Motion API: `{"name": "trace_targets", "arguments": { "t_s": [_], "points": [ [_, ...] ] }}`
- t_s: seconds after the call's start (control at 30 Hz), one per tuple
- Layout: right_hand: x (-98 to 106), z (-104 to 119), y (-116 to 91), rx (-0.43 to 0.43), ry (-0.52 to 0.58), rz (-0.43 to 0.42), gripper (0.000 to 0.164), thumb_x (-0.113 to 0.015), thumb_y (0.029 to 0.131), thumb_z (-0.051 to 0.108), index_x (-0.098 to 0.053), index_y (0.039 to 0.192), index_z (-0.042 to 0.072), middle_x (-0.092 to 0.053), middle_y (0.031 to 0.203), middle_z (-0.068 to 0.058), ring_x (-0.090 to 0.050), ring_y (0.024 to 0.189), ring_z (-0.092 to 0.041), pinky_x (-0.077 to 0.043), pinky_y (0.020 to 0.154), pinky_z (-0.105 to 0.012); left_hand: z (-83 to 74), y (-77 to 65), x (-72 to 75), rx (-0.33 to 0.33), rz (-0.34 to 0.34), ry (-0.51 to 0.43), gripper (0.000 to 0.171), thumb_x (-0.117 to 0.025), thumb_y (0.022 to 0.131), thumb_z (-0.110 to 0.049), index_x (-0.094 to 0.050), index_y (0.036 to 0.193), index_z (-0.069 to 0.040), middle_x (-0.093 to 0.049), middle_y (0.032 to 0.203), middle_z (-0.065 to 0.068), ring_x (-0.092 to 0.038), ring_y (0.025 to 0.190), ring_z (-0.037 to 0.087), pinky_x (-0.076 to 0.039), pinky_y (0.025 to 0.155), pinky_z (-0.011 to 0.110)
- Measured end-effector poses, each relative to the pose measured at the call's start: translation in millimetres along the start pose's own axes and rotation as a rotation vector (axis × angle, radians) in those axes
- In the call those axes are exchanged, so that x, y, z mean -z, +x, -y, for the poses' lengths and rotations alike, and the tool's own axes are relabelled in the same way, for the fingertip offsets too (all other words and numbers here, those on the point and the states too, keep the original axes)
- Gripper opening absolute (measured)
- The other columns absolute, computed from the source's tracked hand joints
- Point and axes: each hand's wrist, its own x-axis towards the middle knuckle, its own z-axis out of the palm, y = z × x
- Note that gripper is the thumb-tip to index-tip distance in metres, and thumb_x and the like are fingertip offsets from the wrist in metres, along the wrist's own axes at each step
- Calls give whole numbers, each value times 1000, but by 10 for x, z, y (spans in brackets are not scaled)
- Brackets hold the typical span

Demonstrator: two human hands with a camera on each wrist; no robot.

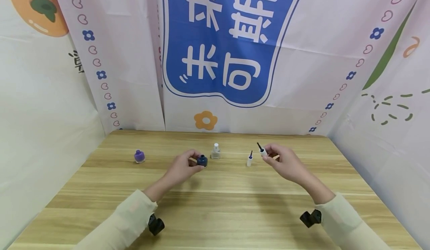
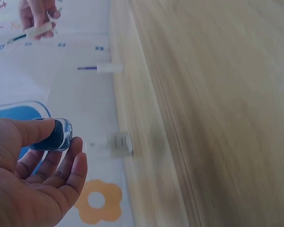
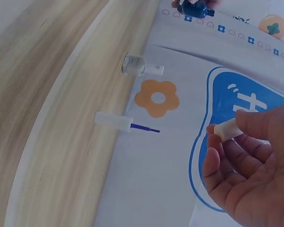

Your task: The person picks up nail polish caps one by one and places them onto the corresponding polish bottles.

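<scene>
In my left hand I pinch a dark blue nail polish bottle between thumb and fingers, its neck uncapped. My right hand pinches a white nail polish cap, its dark brush pointing up and to the left in the head view. Between the hands, a clear nail polish bottle with a white cap stands on the table. Nearer my right hand, another white cap stands upright with its purple brush on top. An uncapped purple nail polish bottle sits to the left of my left hand.
The wooden table reaches back to a hanging printed cloth with a blue panel. More cloth hangs at the left and right sides. A black wrist camera is on the left sleeve, another camera on the right.
</scene>
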Motion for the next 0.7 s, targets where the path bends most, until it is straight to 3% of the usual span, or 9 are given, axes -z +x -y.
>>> {"name": "trace_targets", "arguments": {
  "t_s": [0.4,0.7],
  "points": [
    [-89,252,21,82,-8,61,11,-67,92,6,-66,103,8,-63,86,3,-57,77,-13,-49,60,-27,-140,-68,-206,-131,108,-54,21,-72,85,1,-63,104,-4,-65,103,8,-65,83,18,-56,70,30],
    [-177,386,58,132,-41,108,10,-68,92,11,-66,102,11,-60,86,9,-55,77,-11,-48,61,-27,-213,-86,-299,-98,143,-55,21,-73,85,0,-63,102,-6,-64,105,9,-64,85,18,-56,72,29]
  ]
}}
